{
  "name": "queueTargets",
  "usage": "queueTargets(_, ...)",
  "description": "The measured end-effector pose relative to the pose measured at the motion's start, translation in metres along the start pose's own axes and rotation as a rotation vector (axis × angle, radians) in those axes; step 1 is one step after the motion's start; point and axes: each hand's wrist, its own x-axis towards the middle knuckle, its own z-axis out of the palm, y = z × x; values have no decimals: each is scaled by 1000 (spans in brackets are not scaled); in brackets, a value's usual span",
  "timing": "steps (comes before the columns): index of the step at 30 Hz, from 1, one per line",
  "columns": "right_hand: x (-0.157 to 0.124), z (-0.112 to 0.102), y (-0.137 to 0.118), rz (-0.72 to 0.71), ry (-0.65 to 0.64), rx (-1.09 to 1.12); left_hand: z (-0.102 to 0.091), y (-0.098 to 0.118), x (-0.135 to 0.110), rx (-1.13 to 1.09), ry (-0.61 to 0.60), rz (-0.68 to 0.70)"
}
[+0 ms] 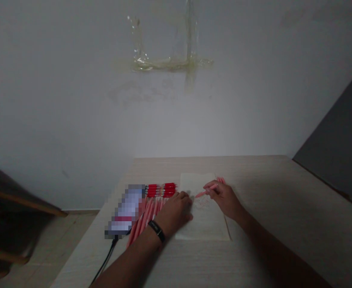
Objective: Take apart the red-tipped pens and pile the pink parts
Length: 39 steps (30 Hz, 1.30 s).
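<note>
My right hand (225, 199) is closed round a slim pink pen (202, 193), whose tip points left and down at a sheet of pale paper (201, 230). Faint scribbled marks show on the paper near the tip; whether the tip touches it I cannot tell. My left hand (177, 210), with a black band on its wrist, rests open on the paper's left edge, thumb apart from the fingers. Beside it lies a row of pink pens (140, 224), partly hidden by my left arm. Red pens (158, 190) lie just beyond them.
A blurred-out phone-like device (127, 210) with a black cable (106, 258) lies at the table's left. More pink pens (221, 180) show behind my right hand. The wooden table (272, 240) meets a wall (212, 128) with tape on it. Dark chair-like furniture (11, 224) stands left.
</note>
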Motion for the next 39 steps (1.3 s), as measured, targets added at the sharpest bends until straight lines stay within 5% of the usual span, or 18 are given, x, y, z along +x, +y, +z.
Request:
queueTargets(31, 2, -8, -6, -27, -75, -77, 1, -1, -2, -19, 23, -8)
queueTargets(39, 3, -9, -6, -10, 34, -5, 1, -3, -1, -2, 13, 1)
